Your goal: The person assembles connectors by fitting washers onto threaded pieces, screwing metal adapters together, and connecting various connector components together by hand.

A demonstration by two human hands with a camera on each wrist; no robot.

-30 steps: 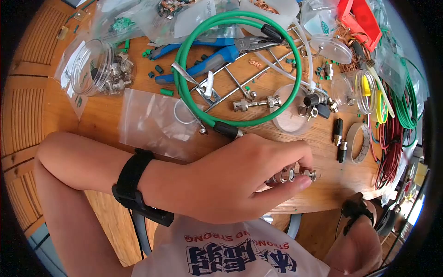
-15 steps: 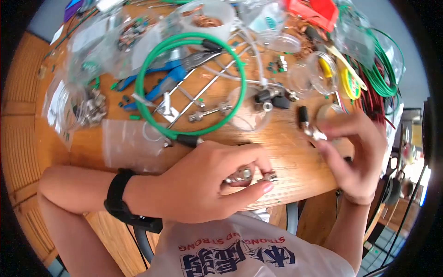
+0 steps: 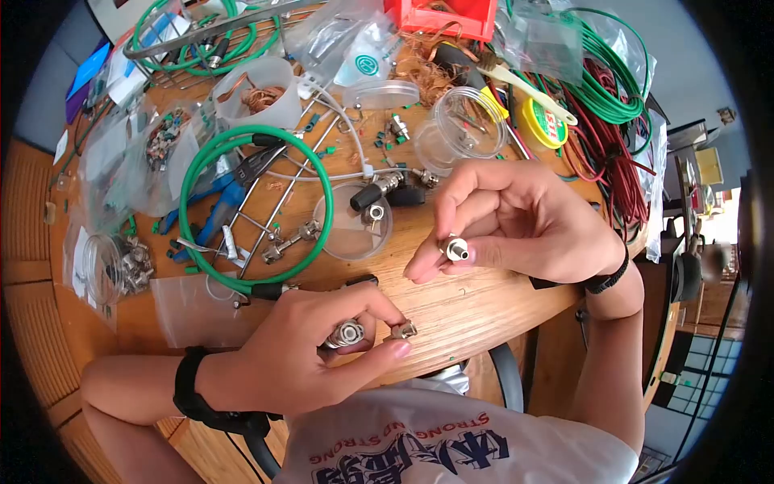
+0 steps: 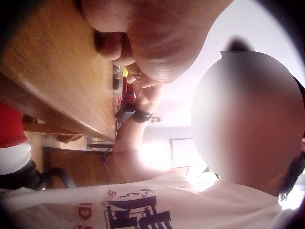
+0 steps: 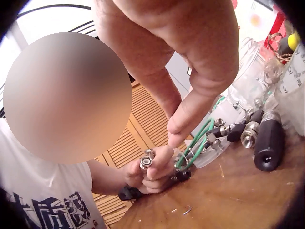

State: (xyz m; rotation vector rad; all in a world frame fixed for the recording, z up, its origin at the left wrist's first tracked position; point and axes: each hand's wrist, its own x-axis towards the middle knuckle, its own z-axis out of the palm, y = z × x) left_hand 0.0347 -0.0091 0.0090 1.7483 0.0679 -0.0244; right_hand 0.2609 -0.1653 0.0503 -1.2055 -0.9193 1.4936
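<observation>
In the head view my left hand is low over the table's front edge. It pinches a small metal BNC connector between thumb and index finger. A thicker metal connector lies within its curled fingers. To the right and higher up, my right hand pinches a metal connector with a narrow tip facing the camera. The hands are apart. The right wrist view shows the left hand's round connector end from the front; the right hand's fingers hide its own piece there.
A coiled green cable lies left, over blue-handled pliers and a wire rack. Behind the hands are a clear lid with connectors, a clear jar, a white tub of copper scraps and a red bin.
My right hand rose from below the table's right edge, reached the black-bodied connectors, and now holds a metal connector nearer the left hand. The left hand keeps its grip; the head view has shifted.
</observation>
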